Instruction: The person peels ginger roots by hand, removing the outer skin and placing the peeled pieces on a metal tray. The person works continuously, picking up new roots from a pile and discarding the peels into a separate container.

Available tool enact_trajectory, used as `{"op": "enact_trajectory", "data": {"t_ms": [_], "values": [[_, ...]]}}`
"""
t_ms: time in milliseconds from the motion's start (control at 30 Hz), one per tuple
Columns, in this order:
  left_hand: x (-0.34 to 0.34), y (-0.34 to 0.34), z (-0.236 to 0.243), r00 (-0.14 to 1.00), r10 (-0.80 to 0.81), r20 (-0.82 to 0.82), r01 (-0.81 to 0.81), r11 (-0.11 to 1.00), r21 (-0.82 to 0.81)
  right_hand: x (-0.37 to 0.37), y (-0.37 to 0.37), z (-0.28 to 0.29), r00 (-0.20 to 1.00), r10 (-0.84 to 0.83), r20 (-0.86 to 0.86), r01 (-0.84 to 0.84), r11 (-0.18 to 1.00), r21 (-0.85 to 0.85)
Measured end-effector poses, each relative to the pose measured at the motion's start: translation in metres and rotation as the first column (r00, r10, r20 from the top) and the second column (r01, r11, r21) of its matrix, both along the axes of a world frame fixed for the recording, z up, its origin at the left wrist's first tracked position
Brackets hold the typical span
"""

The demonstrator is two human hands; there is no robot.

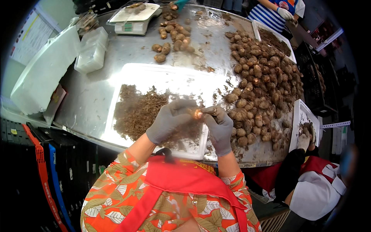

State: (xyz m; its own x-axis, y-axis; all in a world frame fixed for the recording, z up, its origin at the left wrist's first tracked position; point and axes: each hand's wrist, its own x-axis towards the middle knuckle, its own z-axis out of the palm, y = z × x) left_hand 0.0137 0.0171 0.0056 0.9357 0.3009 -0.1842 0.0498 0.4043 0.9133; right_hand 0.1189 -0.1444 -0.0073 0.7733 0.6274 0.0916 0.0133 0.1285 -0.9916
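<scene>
My left hand point(169, 120), in a grey glove, is closed around a small brown taro point(198, 113) with a pale orange end showing. My right hand point(220, 129), gloved the same way, pinches at that end with thumb and fingers. Both are over a white tray point(129, 74), which holds a heap of brown root fibres and skin scraps point(137, 112). To the right a large pile of brown taros point(259, 85) spreads over the metal table point(193, 50). My fingers hide most of the held taro.
Farther off lie several loose taros point(179, 38) near a white scale point(134, 19). Clear plastic boxes point(91, 54) stand at the left by a white foam panel point(44, 73). Co-workers' gloved hands show at the far right point(285, 14) and near right point(303, 140). Black crates point(81, 166) stand below left.
</scene>
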Motion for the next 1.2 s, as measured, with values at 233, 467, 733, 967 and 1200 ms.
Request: {"op": "enact_trajectory", "data": {"t_ms": [233, 467, 733, 967, 1200], "values": [[0.005, -0.007, -0.007, 0.998, 0.053, -0.022, -0.055, 0.989, -0.136, -0.005, 0.012, 0.000, 0.917, -0.132, 0.375, 0.167, 0.984, -0.061], [0.004, -0.007, 0.001, 0.996, 0.059, -0.063, -0.030, 0.922, 0.386, -0.003, 0.015, -0.011, 0.755, -0.102, 0.647, 0.187, 0.980, -0.063], [0.001, -0.006, 0.006, 0.998, 0.042, 0.045, -0.050, 0.983, 0.179, 0.026, -0.007, -0.029, 0.960, 0.081, 0.270, 0.028, 0.926, -0.377], [-0.002, 0.002, 0.002, 0.995, -0.047, 0.084, 0.028, 0.976, 0.216, 0.002, 0.006, 0.020, 0.998, -0.051, 0.035, 0.055, 0.991, -0.123], [-0.005, -0.002, 0.002, 0.996, -0.051, 0.078, 0.042, 0.993, 0.113, 0.003, 0.011, 0.001, 0.954, -0.008, 0.299, 0.035, 0.996, -0.086]]}}
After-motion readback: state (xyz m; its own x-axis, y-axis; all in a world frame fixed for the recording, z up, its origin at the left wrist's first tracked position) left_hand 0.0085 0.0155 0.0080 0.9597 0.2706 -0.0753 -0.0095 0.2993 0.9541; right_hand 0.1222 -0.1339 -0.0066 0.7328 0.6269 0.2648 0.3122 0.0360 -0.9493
